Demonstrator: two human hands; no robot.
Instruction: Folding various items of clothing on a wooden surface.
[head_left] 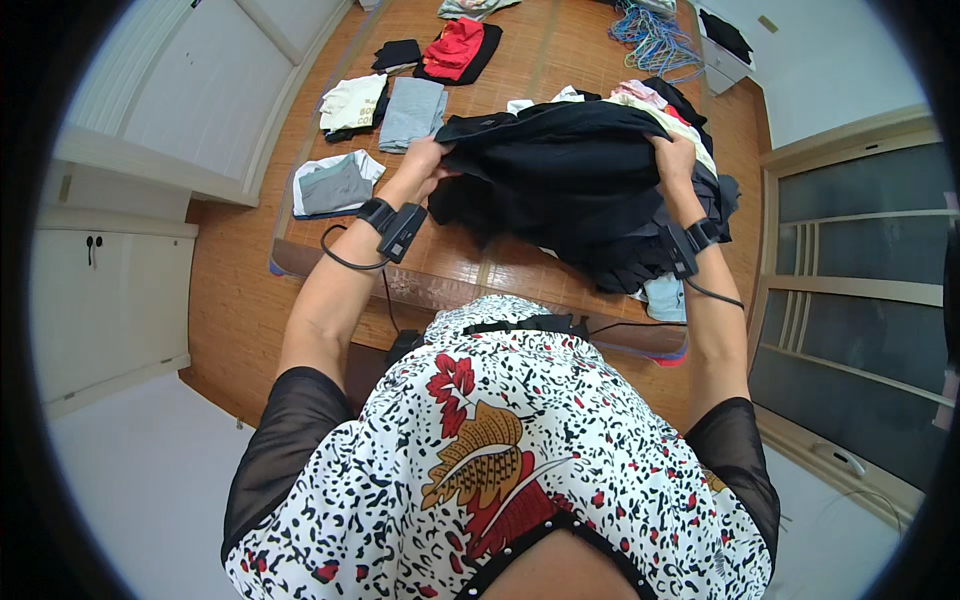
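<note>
Your two arms reach forward, left hand [424, 165] and right hand [675, 162] each with fingers closed on one black garment [560, 165], spread over one clothes heap [728, 198].

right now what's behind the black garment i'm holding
Pale clothes peek past the black garment's far edge, with brown mat further back; whatever its fabric covers can't be seen.
</note>
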